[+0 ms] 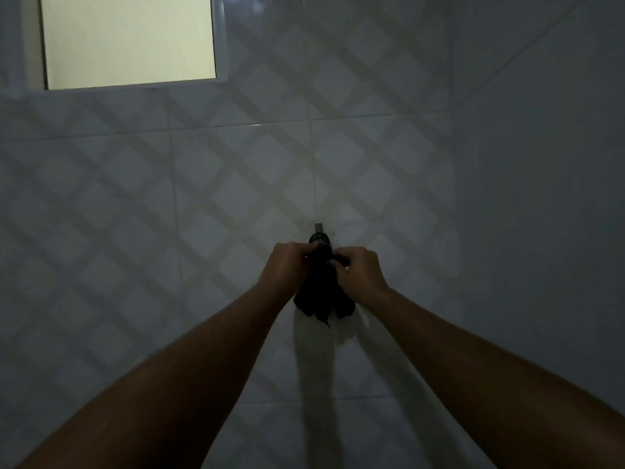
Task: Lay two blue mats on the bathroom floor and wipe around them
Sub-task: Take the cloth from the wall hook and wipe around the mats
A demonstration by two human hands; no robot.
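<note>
- Dim room. View faces a tiled wall [142, 204] with a diagonal lattice pattern; a plain side wall [548, 170] meets it at a corner on the right.
- 1 lit window [130, 38] at upper left, its white frame edge well apart from the hands.
- Open wall to the left, above and below the hands; on the right the corner stands nearer, so less room that side.
- 1 small fixture [319, 235] juts from the tiled wall at center, a short metal stub above a dark round part. Whether hook or tap, cannot tell.
- 1 dark cloth [321, 299] hangs at the fixture, bunched, long axis vertical, ragged lower end pointing down with 1 loose thread below. Colour too dark to read.
- 2 bare forearms rise from the bottom corners and converge at the fixture.
- Left hand [287, 264]: fingers curled, pinching the cloth's top against the left side of the fixture.
- Right hand [360, 270]: fingers curled, gripping the cloth on its right side, just below the fixture.
- The 2 hands sit close, cloth between them.
- Cloth shadow falls straight down the tiles.
</note>
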